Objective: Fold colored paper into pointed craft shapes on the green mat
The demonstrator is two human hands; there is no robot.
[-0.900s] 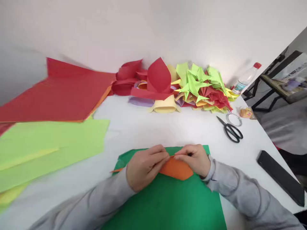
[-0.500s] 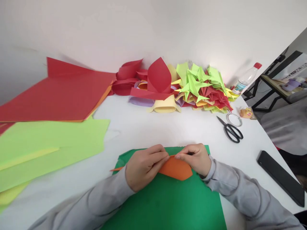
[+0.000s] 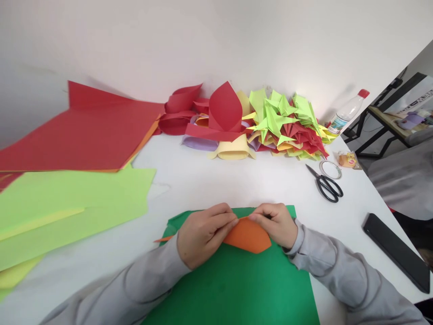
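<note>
A folded piece of orange paper is held between my two hands over a green sheet. My left hand pinches its upper edge, and the paper's thin pointed end sticks out on the far side of that hand. At the same edge, a little to the right, my right hand grips it between thumb and fingers. The wide part of the paper hangs down between the hands and ends in a blunt corner. Fingertips of both hands lie close together, hiding part of the fold.
Red sheets and lime-green sheets lie at the left. Rolled red paper shapes and a pile of folded paper stars stand by the wall. Scissors, a tape roll, a bottle and a black case are at the right.
My right hand's fingertips have shifted slightly right along the orange paper's upper edge, and the gap between the two hands is a bit wider. The paper bows up slightly there.
</note>
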